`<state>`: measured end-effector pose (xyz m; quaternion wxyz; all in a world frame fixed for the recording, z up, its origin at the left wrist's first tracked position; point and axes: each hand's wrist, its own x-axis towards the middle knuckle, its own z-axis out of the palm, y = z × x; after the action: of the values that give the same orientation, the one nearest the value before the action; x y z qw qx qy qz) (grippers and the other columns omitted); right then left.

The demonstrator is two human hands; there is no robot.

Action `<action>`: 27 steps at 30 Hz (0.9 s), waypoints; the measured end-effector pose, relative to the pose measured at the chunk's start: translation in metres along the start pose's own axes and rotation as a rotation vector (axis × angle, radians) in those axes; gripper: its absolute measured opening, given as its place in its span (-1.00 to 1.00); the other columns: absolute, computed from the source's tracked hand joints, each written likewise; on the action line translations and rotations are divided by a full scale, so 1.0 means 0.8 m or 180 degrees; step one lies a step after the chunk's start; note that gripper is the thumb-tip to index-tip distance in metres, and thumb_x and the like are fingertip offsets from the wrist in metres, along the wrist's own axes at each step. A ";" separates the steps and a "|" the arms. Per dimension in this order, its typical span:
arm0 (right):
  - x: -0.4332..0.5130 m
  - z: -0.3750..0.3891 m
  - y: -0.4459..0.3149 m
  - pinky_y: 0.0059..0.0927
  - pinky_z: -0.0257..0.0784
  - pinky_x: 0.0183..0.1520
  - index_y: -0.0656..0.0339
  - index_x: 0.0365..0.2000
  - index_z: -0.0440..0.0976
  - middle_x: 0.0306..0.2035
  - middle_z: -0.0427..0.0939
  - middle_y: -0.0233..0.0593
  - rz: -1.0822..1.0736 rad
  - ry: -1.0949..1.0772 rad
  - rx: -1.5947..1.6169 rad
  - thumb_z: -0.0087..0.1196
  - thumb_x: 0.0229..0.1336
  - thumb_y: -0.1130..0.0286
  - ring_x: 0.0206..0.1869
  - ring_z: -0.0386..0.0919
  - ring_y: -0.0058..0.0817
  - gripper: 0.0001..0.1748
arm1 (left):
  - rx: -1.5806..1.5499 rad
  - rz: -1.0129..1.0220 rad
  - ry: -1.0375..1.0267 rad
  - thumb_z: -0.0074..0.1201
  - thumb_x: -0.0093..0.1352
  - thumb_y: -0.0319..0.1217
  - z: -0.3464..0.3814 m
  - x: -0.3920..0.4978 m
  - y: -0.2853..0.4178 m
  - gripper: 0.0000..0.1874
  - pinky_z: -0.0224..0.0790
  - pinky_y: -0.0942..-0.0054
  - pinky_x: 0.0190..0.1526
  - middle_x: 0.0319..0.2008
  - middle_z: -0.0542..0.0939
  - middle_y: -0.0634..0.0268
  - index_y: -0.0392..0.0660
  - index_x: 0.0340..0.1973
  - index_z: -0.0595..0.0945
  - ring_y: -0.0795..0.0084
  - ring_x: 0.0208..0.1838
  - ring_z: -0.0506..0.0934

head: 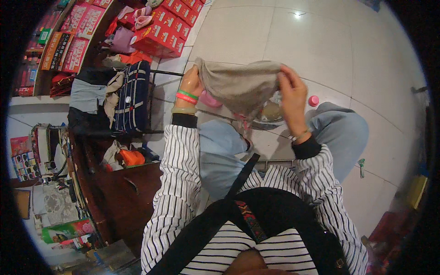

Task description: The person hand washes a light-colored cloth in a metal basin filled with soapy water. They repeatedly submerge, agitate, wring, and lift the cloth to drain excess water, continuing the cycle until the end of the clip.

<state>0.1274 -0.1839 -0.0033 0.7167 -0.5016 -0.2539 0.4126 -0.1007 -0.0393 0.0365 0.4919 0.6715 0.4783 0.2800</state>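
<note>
A grey-beige piece of fabric (pixel 242 80) hangs stretched between my two hands above the tiled floor. My left hand (pixel 191 82) grips its left corner, and my right hand (pixel 294 94) pinches its right edge. The fabric sags in the middle; its lower tip hangs over a basin (pixel 270 123) between my knees. Part of that basin and its contents are hidden by the cloth. Just below the fabric's left side shows a pink object (pixel 210 99), partly covered. To the right of my right hand stands a pink-red cap or small bottle (pixel 313 100).
Red boxes (pixel 160 39) are stacked at the upper left, beside shelves of packages (pixel 74 37). A plaid navy cushion or bag (pixel 132 98) rests on a metal-framed seat at my left. Nearer is a dark brown wooden cabinet (pixel 120 192). A small green item (pixel 361 167) lies on the floor at right.
</note>
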 end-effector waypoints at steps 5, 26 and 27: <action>0.038 -0.047 0.024 -0.67 0.28 -0.40 0.32 -0.19 0.41 -0.37 0.46 -0.39 0.0244 0.0215 -0.0049 -0.07 0.05 0.45 -0.39 0.35 -0.70 -0.73 | -0.0950 -0.1101 -0.0023 0.01 0.18 -0.41 -0.036 0.001 -0.018 -0.70 0.30 0.37 -0.10 -0.16 0.50 0.10 -0.21 -0.18 0.44 0.22 -0.13 0.47; 0.126 -0.072 -0.014 -0.62 0.26 -0.33 0.31 -0.37 0.39 -0.46 0.44 -0.43 0.0049 -0.1492 -0.1813 -0.13 0.04 0.41 -0.42 0.33 -0.67 -0.81 | -0.1406 0.0213 0.0531 -0.06 0.23 -0.42 -0.019 0.018 0.002 -0.88 0.30 0.54 -0.19 -0.31 0.53 0.24 -0.19 -0.36 0.48 0.51 -0.29 0.48; 0.130 -0.075 -0.030 -0.62 0.26 -0.33 0.29 -0.36 0.40 -0.45 0.45 -0.43 0.0183 -0.1822 -0.1715 -0.13 0.05 0.40 -0.42 0.35 -0.66 -0.81 | -0.1790 0.0379 0.0325 -0.07 0.24 -0.42 -0.021 0.016 0.006 -0.87 0.30 0.52 -0.16 -0.27 0.53 0.22 -0.19 -0.35 0.48 0.50 -0.27 0.48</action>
<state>0.2375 -0.1306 -0.0082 0.4478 -0.5434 -0.5286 0.4742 -0.1081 -0.0210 0.0455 0.6167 0.5207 0.3659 0.4633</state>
